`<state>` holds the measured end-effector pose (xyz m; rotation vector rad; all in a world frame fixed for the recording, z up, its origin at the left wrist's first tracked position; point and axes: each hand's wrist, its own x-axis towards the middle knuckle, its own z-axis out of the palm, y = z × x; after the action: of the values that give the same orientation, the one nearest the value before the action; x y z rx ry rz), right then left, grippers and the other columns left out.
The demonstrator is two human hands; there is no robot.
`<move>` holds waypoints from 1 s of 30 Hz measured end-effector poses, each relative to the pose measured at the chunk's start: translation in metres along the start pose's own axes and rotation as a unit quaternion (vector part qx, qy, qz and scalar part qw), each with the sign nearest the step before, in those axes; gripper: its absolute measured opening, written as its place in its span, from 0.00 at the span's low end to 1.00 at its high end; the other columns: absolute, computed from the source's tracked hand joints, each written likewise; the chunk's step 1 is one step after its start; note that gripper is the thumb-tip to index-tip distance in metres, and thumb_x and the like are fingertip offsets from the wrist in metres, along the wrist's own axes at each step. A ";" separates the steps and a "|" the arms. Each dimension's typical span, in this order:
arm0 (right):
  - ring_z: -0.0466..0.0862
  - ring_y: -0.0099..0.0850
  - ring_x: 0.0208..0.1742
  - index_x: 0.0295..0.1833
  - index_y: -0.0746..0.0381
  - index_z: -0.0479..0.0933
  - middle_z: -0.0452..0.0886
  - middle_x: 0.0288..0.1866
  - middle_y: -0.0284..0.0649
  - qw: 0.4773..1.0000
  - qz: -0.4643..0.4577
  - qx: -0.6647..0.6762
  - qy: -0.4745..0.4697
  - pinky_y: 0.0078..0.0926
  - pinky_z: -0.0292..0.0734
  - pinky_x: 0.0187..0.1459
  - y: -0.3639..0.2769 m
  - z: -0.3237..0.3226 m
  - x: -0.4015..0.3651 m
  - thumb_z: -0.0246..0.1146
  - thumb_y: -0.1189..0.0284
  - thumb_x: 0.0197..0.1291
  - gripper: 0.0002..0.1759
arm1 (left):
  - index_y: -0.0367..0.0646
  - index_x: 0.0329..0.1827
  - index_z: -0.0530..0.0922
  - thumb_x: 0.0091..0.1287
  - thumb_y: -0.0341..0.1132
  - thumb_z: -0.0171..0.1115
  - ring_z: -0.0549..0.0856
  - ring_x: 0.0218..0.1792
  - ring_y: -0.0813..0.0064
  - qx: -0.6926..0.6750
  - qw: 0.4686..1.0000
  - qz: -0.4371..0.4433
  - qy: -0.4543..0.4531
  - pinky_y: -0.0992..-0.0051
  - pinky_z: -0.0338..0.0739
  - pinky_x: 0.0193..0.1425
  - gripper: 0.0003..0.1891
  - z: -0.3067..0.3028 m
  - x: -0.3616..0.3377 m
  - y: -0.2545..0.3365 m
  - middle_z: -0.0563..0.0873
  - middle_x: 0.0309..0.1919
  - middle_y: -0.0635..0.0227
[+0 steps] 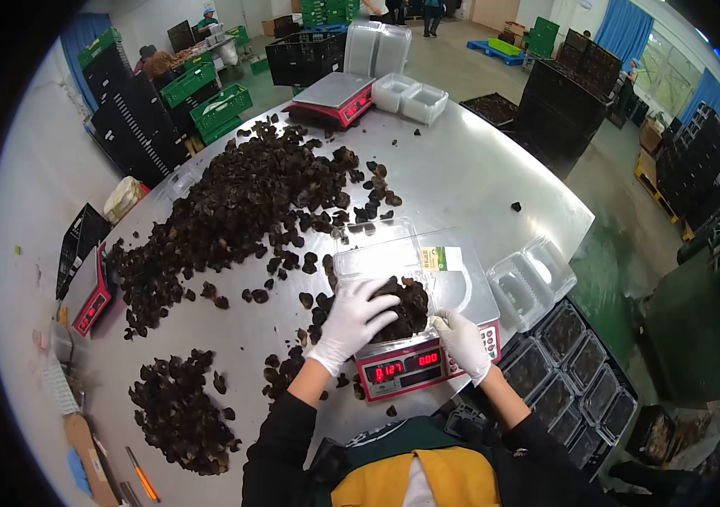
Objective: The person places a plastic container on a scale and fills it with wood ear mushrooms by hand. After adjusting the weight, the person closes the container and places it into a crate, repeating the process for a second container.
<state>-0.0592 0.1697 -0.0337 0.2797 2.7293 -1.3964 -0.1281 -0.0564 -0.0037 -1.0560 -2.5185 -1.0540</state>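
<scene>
A clear plastic clamshell box (394, 258) with its lid hinged open and a green-and-white label sits on a red digital scale (415, 367) in front of me. Dark wood-ear mushrooms (411, 308) fill the box's tray. My left hand (351, 319), in a white glove, rests on top of those mushrooms with its fingers curled over them. My right hand (461, 340), also gloved, holds the box's right front edge. The scale's red display is lit.
A big heap of the same dark mushrooms (233, 203) covers the steel table (470, 169), with a smaller heap (178, 414) at the near left. Empty clear boxes (529, 279) lie right of the scale; filled boxes in black crates (580, 372) stand below. Two other scales (330, 97) (90, 291) are on the table.
</scene>
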 end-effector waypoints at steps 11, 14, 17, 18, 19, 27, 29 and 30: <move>0.82 0.47 0.56 0.57 0.72 0.76 0.82 0.52 0.58 0.999 0.015 0.049 0.016 0.35 0.75 0.58 0.024 0.002 -0.002 0.59 0.64 0.68 0.22 | 0.43 0.60 0.80 0.68 0.35 0.64 0.81 0.57 0.66 -0.160 0.967 -0.131 0.151 0.71 0.72 0.64 0.18 -0.023 -0.035 -0.015 0.79 0.61 0.58; 0.83 0.46 0.54 0.56 0.71 0.77 0.83 0.50 0.58 0.999 0.004 0.027 0.034 0.34 0.76 0.56 0.018 0.000 -0.002 0.60 0.65 0.68 0.20 | 0.41 0.59 0.81 0.71 0.31 0.60 0.81 0.55 0.75 -0.184 0.950 -0.190 0.165 0.77 0.85 0.49 0.15 -0.025 -0.043 -0.009 0.80 0.58 0.61; 0.74 0.18 0.20 0.54 0.67 0.78 0.77 0.24 0.33 0.994 -0.054 0.039 0.086 0.19 0.71 0.24 0.029 0.004 -0.002 0.59 0.67 0.71 0.15 | 0.40 0.58 0.81 0.70 0.30 0.61 0.81 0.53 0.76 -0.179 0.941 -0.220 0.184 0.76 0.85 0.48 0.14 -0.021 -0.048 -0.023 0.81 0.55 0.62; 0.74 0.18 0.20 0.54 0.67 0.78 0.77 0.24 0.33 0.994 -0.052 0.038 0.085 0.19 0.71 0.24 0.026 0.002 -0.004 0.59 0.67 0.71 0.15 | 0.40 0.56 0.82 0.68 0.29 0.62 0.83 0.53 0.73 -0.131 0.949 -0.210 0.195 0.74 0.81 0.54 0.14 -0.019 -0.049 -0.030 0.83 0.53 0.61; 0.73 0.17 0.19 0.52 0.66 0.79 0.77 0.24 0.32 0.994 -0.028 0.056 0.086 0.19 0.70 0.23 0.022 -0.002 -0.006 0.59 0.66 0.71 0.15 | 0.40 0.56 0.82 0.68 0.29 0.62 0.83 0.53 0.73 -0.131 0.949 -0.212 0.195 0.74 0.81 0.54 0.14 -0.019 -0.052 -0.034 0.83 0.53 0.61; 0.72 0.15 0.17 0.46 0.65 0.81 0.85 0.34 0.34 0.985 0.050 0.136 0.094 0.15 0.68 0.20 0.027 -0.009 -0.012 0.54 0.63 0.74 0.17 | 0.43 0.58 0.81 0.64 0.34 0.64 0.79 0.60 0.59 -0.003 0.944 -0.306 0.123 0.65 0.73 0.64 0.19 -0.011 -0.093 -0.079 0.81 0.58 0.58; 0.71 0.15 0.16 0.44 0.65 0.81 0.85 0.34 0.34 0.986 0.071 0.128 0.084 0.15 0.67 0.20 0.027 -0.007 -0.010 0.54 0.64 0.74 0.17 | 0.52 0.64 0.78 0.62 0.42 0.67 0.72 0.66 0.53 0.111 0.943 -0.304 0.079 0.59 0.69 0.67 0.25 0.001 -0.103 -0.089 0.76 0.65 0.54; 0.71 0.15 0.16 0.44 0.65 0.81 0.85 0.34 0.34 0.986 0.070 0.129 0.083 0.15 0.67 0.20 0.027 -0.006 -0.010 0.54 0.64 0.74 0.17 | 0.62 0.70 0.72 0.59 0.47 0.69 0.66 0.70 0.47 0.126 0.941 -0.314 0.026 0.53 0.65 0.70 0.33 0.002 -0.104 -0.093 0.68 0.71 0.53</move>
<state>-0.0446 0.1881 -0.0503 0.6159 2.5864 -1.7584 -0.1172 -0.1566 -0.1005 -0.1404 -2.9124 -0.8239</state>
